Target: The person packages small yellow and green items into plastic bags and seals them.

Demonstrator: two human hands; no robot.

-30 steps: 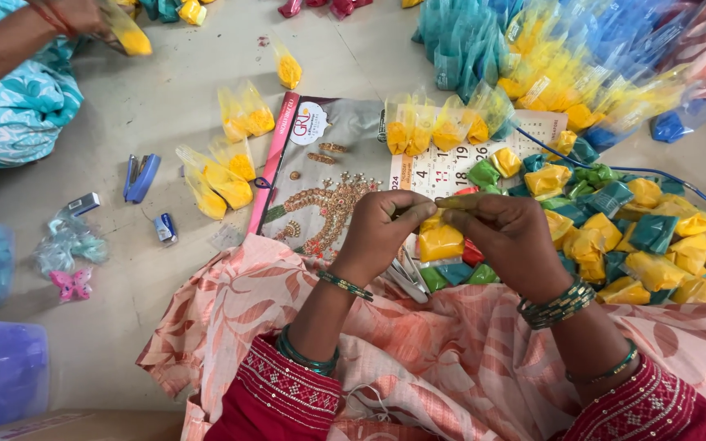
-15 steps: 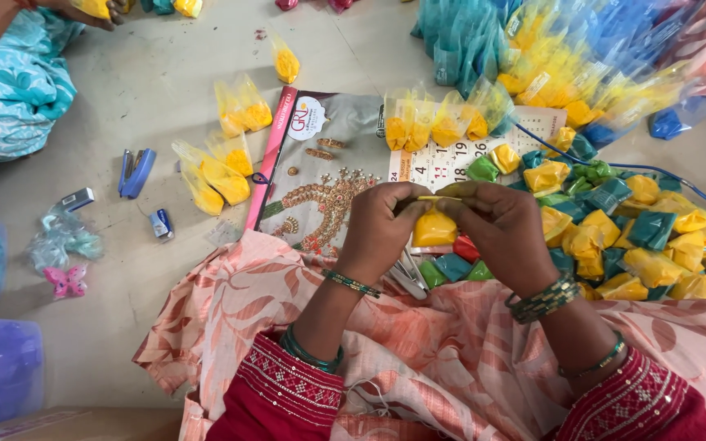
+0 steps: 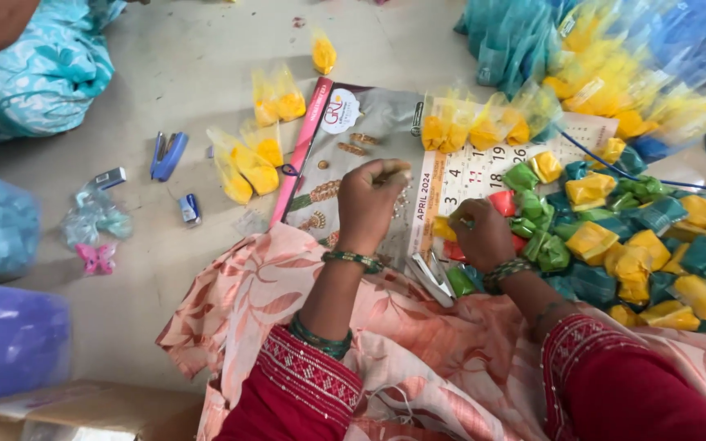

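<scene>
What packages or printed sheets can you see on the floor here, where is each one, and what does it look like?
Wall calendar: flat on the floor under both hands, grey-and-white, pink strip along its left edge.
Yellow powder packets: small clear pouches, left of the calendar.
Folded packets: yellow, green and teal heap, right, beside the right hand.
Cardboard box: brown, bottom left corner.
Left hand: on the calendar.
</scene>
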